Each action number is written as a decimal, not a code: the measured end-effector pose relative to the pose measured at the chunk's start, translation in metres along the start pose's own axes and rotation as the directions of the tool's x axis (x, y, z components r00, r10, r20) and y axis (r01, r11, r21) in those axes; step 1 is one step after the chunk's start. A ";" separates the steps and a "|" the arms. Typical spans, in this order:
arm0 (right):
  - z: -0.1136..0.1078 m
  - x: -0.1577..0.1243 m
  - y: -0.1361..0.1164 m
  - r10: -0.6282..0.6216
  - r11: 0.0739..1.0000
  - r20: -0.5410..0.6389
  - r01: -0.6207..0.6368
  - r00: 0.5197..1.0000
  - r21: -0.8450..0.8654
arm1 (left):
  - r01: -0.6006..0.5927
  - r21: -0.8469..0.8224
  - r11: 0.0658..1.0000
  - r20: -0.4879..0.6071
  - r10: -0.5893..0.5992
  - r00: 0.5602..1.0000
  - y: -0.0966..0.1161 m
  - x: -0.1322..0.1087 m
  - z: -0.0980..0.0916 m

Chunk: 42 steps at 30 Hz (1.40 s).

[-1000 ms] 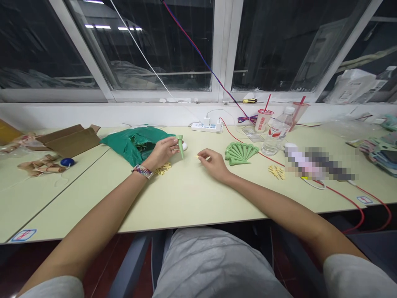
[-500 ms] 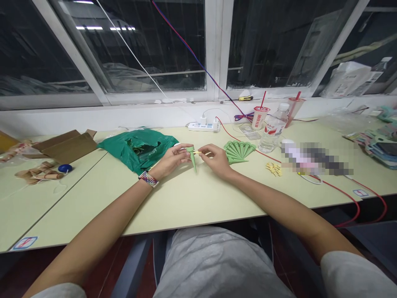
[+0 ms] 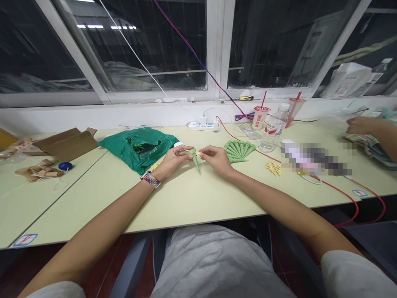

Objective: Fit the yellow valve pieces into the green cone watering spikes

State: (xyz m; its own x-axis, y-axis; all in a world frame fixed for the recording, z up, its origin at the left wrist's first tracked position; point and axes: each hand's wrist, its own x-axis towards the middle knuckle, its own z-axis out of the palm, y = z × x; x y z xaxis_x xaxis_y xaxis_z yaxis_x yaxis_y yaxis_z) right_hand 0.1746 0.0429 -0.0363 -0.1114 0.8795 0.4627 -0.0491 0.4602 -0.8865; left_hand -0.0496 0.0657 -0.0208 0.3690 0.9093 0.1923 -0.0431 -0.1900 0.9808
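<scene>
Above the table, my left hand [image 3: 176,159] pinches a green plastic watering spike [image 3: 195,159] by its wide upper end. The spike's point hangs down and slightly to the right. My right hand [image 3: 216,159] grips a small yellow plastic piece [image 3: 198,153] between thumb and fingertips, against the side of the spike near its top. How deep the piece sits in the spike I cannot tell. Several more green spikes [image 3: 238,149] lie fanned out beyond my right hand. A small pile of yellow pieces [image 3: 273,168] rests farther right.
A torn green plastic bag [image 3: 118,145] lies behind my left hand. Left stand a cardboard box [image 3: 66,145] and wooden pieces with a blue ball [image 3: 65,166]. A water bottle [image 3: 273,128], cup [image 3: 259,118] and power strip [image 3: 198,126] are at the back. Another person's hand [image 3: 359,125] reaches in at right.
The spike has tilted a little, its tip swinging right, while both hands keep their grip with the yellow piece against it. Another person's hand has appeared at the far right.
</scene>
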 end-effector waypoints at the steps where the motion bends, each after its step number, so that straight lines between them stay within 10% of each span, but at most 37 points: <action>1: 0.000 0.000 0.001 0.016 1.000 -0.001 -0.016 1.000 0.014 | 0.001 0.007 1.000 -0.001 -0.001 1.000 0.000 -0.001 0.001; 31: 0.002 0.001 -0.004 0.083 0.990 0.038 -0.087 0.996 0.111 | -0.088 0.175 0.981 0.026 0.085 0.996 0.007 -0.002 0.007; 42: -0.006 0.002 -0.017 0.002 0.991 0.161 0.019 0.987 -0.132 | -0.088 0.009 0.996 -0.007 0.089 0.996 0.009 -0.003 0.022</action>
State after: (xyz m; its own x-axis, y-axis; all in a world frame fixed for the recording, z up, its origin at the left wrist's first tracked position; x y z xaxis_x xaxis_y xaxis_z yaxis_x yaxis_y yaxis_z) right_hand 0.1814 0.0377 -0.0205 -0.2696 0.8496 0.4534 0.0798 0.4889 -0.8687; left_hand -0.0305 0.0532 -0.0132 0.3573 0.8914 0.2786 -0.0670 -0.2731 0.9596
